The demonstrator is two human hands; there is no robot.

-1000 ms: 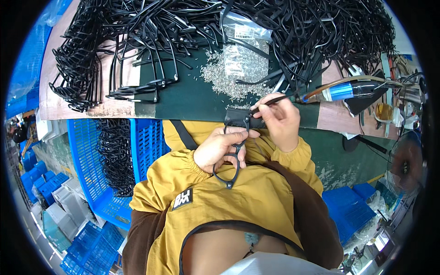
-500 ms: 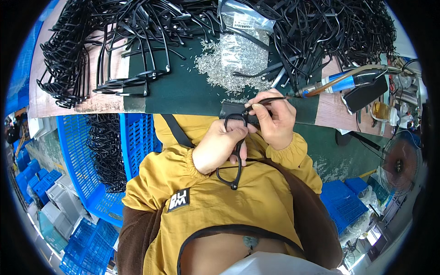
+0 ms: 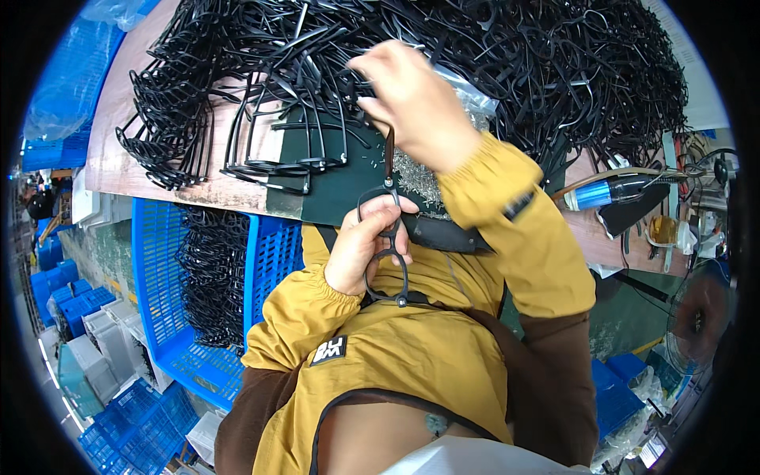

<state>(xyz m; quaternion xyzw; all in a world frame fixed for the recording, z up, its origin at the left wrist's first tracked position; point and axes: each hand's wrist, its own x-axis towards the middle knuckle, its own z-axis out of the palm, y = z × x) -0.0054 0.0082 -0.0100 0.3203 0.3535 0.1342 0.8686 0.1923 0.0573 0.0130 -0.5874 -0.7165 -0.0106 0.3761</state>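
My left hand (image 3: 360, 245) is closed around a black eyeglass frame (image 3: 405, 279), gripping it near the bridge, at the table's near edge. From the frame's upper end a dark temple arm (image 3: 389, 154) points away from me. My right hand (image 3: 419, 107) is raised over the heap of loose black temple arms (image 3: 546, 55). It is blurred, but its thumb and fingers look apart, with nothing visible held between them. Under my right forearm lie many tiny silver screws (image 3: 419, 180) and part of a clear plastic bag (image 3: 475, 99). A black block (image 3: 447, 235) sits at the table edge.
Black eyeglass frames (image 3: 158, 119) are stacked at the table's left. A blue-and-black electric screwdriver (image 3: 609, 192) lies on the right, near a small jar of amber liquid (image 3: 663, 230). Below left stands a blue basket (image 3: 158, 293) holding frames. A fan (image 3: 697, 317) stands at right.
My right hand has left the eyeglass frame and moved up and left over the temple heap. The temple arm it held now extends from the frame. The view has shifted, so the table appears farther right.
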